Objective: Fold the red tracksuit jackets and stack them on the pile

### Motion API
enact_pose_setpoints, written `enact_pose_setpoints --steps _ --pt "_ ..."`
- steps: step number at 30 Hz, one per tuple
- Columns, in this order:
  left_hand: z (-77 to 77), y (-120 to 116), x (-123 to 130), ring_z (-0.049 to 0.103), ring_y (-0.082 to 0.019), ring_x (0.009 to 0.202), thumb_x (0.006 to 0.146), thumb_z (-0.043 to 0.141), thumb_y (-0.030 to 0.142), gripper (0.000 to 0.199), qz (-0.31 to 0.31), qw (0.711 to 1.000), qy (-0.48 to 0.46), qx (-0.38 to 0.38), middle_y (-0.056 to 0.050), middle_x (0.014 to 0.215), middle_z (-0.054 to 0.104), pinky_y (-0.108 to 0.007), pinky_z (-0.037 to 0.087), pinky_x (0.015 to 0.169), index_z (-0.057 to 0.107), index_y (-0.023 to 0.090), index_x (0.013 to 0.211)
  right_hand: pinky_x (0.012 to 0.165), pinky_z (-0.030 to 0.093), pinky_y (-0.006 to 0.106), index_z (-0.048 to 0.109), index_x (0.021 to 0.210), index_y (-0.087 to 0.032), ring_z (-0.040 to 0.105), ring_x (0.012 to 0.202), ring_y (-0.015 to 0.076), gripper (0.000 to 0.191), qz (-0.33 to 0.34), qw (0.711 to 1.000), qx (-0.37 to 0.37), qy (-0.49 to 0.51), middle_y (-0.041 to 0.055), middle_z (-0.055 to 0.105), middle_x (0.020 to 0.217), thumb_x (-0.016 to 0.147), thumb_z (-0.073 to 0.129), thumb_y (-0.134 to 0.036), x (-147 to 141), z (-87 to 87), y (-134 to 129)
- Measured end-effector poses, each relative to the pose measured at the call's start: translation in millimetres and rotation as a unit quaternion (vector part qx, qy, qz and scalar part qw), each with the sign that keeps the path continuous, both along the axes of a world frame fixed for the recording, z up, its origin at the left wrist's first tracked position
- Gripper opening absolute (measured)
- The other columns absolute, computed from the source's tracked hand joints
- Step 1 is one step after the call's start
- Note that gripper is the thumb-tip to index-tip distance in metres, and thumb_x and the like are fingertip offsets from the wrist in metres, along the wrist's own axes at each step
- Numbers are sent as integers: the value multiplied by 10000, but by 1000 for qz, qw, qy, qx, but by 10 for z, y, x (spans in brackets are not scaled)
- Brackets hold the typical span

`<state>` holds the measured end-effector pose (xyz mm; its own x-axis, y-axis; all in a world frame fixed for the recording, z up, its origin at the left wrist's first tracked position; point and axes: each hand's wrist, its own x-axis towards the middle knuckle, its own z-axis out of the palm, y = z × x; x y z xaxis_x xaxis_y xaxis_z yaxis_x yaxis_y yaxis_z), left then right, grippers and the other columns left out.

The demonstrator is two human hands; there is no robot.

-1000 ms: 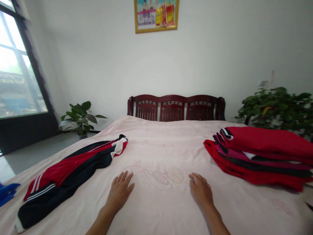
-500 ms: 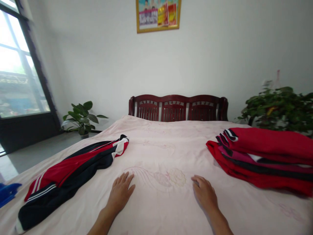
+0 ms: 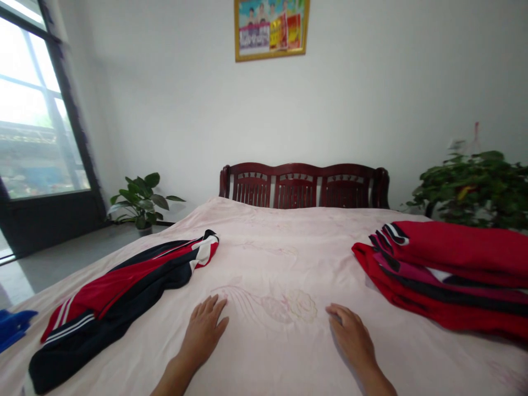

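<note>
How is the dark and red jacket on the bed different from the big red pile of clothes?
The dark-and-red track jacket is mostly dark with a red band, while the red clothes pile is mostly bright red. The jacket lies as one loose, crumpled, slanted piece, but the pile looks like neatly folded layers stacked up. The pile also stands taller than the jacket. Both lie on the pink bedspread, and both have stripes.

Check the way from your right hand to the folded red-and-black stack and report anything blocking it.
Nothing visible: the bare right hand rests on the pale pink embroidered bedcover, and only that cover lies before the stack of folded red-and-black garments.
</note>
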<state>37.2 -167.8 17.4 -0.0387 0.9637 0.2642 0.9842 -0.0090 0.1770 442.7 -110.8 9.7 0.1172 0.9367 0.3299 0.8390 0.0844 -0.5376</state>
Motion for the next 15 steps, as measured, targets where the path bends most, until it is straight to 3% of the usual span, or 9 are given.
enact_pose_setpoints --steps 15 --pt "-9 33 -16 436 -271 1397 935 456 318 473 -8 1000 -16 5 -94 1483 522 -476 311 1167 563 238 1388 1067 427 443 742 1033 -193 594 1172 276 435 14 999 29 23 83 703 1201 802 403 -336 40 -57 41"
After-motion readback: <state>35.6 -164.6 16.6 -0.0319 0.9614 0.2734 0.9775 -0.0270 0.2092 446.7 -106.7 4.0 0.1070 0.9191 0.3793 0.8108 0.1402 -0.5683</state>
